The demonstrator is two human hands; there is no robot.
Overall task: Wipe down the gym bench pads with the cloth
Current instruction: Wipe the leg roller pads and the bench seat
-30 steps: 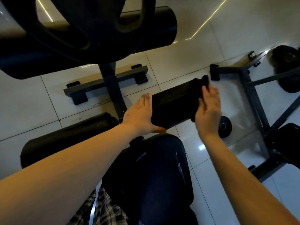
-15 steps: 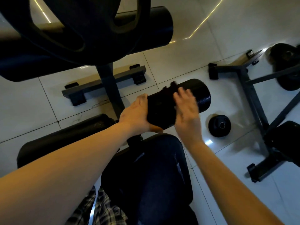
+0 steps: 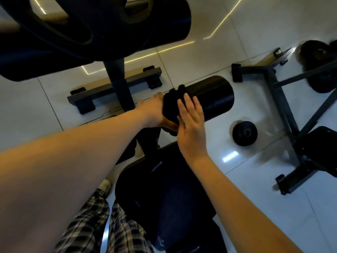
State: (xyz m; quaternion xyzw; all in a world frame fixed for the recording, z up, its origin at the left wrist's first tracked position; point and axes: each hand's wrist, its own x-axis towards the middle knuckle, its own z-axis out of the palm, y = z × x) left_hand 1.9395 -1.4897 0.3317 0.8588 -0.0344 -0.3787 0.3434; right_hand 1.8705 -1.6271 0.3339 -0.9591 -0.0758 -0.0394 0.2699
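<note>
Step in hand: wiping the lower roller pad (image 3: 217, 99) of the bench.

Position: the cloth (image 3: 173, 99), dark and bunched, lies draped over the near-left part of the roller pad, beside the post. The right half of the pad is bare.

Grip, left hand (image 3: 155, 111): wrapped round the inner end of the roller pad, thumb underneath; its fingers go over the far side and are hidden. Appears to steady the pad.

Grip, right hand (image 3: 191, 123): fingers straight and together, laid flat on the cloth and pressing it to the pad. No pinch.

Handling, judged: cloth is soft, light and limp, and it folds on itself, so it needs a flat palm or a fold held under the fingers or it may slide off the curve. The roller pad looks foam-covered, slightly textured, firm but giving. It may turn on its bar, hence the steadying hold at the inner end.

Other pads: the seat pad (image 3: 164, 189) is near, below the hands; an upper roller pad (image 3: 169, 21) is far. Whether these are wiped cannot be told.

Containers: none seen. A weight plate (image 3: 244, 133) lies on the tiled floor (image 3: 209, 52) to the right, apart from the bench, and a second bench frame (image 3: 280, 99) stands beyond it.
</note>
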